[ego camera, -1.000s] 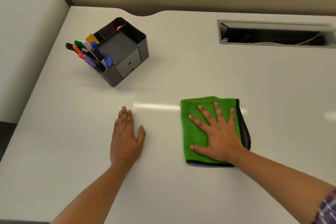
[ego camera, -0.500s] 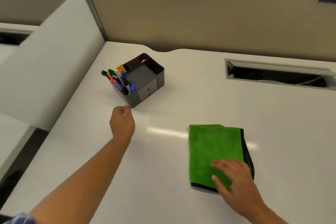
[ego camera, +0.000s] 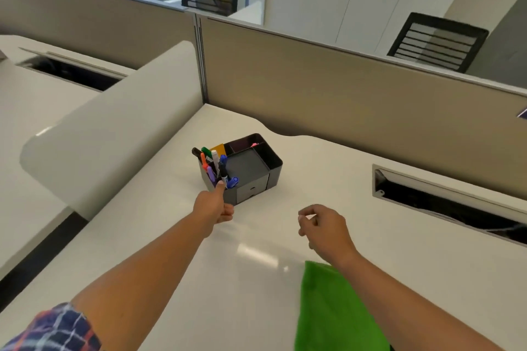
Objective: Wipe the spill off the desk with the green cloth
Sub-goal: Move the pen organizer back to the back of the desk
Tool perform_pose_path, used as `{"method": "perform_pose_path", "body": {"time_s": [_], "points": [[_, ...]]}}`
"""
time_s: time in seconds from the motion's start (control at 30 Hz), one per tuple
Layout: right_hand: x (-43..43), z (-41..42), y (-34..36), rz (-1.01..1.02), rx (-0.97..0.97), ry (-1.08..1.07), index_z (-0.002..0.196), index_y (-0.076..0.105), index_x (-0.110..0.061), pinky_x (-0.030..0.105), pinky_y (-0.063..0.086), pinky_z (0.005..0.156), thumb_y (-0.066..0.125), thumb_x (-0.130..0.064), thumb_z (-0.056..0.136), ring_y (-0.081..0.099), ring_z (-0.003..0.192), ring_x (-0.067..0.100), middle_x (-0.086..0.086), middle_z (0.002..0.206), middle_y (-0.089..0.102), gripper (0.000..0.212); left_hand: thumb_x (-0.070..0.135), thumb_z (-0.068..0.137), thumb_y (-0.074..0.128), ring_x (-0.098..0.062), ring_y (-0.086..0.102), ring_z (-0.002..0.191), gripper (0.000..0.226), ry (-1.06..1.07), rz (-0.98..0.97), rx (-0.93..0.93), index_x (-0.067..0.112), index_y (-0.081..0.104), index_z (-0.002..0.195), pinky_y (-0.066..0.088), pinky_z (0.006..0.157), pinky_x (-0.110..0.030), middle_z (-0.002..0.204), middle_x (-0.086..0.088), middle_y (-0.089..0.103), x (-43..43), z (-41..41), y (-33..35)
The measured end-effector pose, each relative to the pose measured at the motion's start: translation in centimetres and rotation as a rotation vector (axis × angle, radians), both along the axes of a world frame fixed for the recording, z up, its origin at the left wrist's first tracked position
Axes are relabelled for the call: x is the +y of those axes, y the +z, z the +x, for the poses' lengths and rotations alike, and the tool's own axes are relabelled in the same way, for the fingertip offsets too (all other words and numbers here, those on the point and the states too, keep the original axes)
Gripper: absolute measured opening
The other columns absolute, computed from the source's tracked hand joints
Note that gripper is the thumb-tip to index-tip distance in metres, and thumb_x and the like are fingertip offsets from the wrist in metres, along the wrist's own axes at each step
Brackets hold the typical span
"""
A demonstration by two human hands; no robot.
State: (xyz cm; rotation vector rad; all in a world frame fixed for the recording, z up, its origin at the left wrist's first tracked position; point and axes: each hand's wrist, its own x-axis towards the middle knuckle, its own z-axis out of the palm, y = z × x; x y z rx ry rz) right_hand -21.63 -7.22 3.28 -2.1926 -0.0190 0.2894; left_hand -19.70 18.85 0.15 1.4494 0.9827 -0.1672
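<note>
Left hand [ego camera: 214,206] is reaching to the black desk organiser [ego camera: 251,168] at the far left of the desk [ego camera: 159,236]. Its thumb is pressing against the near front corner, just under the pens [ego camera: 215,164]; the fingers are curled together below. I am not able to tell whether they are clamped on the organiser or only bracing it.

Right hand [ego camera: 325,229] is hovering above bare desk, fingers loosely curled and apart from the thumb, holding nothing. The green cloth [ego camera: 336,310] is lying flat at the near right, partly under my right forearm, well apart from the organiser.

I am seeing no spill on the desk, only a glare patch between the hands. My judgement: the organiser is being shifted to clear the area for wiping. To do it well I am sliding it from low on the body, not by the pens, keeping it level so nothing tips out, then dropping the right hand back flat on the cloth.

Against a second ago: both palms were then flat, the right one spread on the cloth and the left on bare desk. Half a second ago the left was nearing the organiser and the right sat on the cloth's near corner. Now the right is off the cloth, and the view is tilting up to the partition.
</note>
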Motion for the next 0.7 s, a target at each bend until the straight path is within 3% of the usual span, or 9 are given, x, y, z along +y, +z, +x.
{"method": "perform_pose_path", "body": {"time_s": [0.1,0.23,0.37,0.53,0.63,0.7], "points": [[2.3,4.4,0.8,-0.023,0.06,-0.056,0.093,0.071,-0.019,0.023,0.046,0.049,0.058,-0.022,0.098,0.057,0.041,0.007,0.001,0.066,0.076,0.015,0.045,0.097,0.045,-0.026,0.07,0.07,0.049,-0.01,-0.006,-0.02,0.006,0.053,0.127,0.058,0.057,-0.032,0.083,-0.016,0.071,0.1,0.5,-0.3],[4.8,9.5,1.1,-0.017,0.109,-0.092,0.102,0.072,-0.013,0.021,0.041,0.045,0.052,-0.018,0.103,0.064,0.053,0.011,0.005,0.076,0.075,0.02,0.029,0.101,0.045,-0.026,0.071,0.065,0.037,0.01,-0.004,-0.039,0.002,0.052,0.126,0.056,0.05,-0.03,0.079,-0.017,0.071,0.3,1.1,-1.0],[6.8,13.2,0.2,-0.007,0.156,-0.175,0.095,0.071,-0.007,0.024,0.046,0.05,0.055,-0.019,0.102,0.069,0.058,0.015,0.009,0.076,0.076,0.021,0.025,0.102,0.041,-0.025,0.072,0.063,0.034,0.045,0.024,-0.043,0.006,0.05,0.129,0.057,0.054,-0.031,0.073,-0.015,0.072,0.2,1.4,-1.5],[8.1,15.6,-1.5,0.002,0.253,-0.229,0.085,0.065,-0.007,0.027,0.055,0.053,0.063,-0.038,0.098,0.075,0.065,0.024,0.012,0.074,0.076,0.034,0.023,0.102,0.041,-0.022,0.073,0.061,0.031,0.074,0.012,-0.015,0.006,0.05,0.125,0.056,0.049,-0.028,0.078,-0.015,0.073,0.0,1.5,-0.9],[7.9,15.9,-2.5,-0.075,0.273,-0.159,0.091,0.068,-0.003,0.027,0.055,0.051,0.065,-0.031,0.096,0.075,0.064,0.025,0.012,0.077,0.074,0.028,0.022,0.101,0.041,-0.021,0.072,0.059,0.02,0.095,0.022,0.007,0.009,0.052,0.113,0.056,0.051,-0.028,0.081,-0.016,0.073,-0.3,1.6,-0.7],[7.3,16.2,-2.9,-0.113,0.239,-0.134,0.092,0.07,0.001,0.033,0.063,0.059,0.062,-0.02,0.095,0.075,0.063,0.027,0.013,0.072,0.074,0.022,0.022,0.101,0.042,-0.021,0.072,0.059,0.015,0.072,0.033,0.004,0.011,0.052,0.106,0.058,0.056,-0.03,0.075,-0.013,0.074,-1.0,1.6,-0.8]]}}
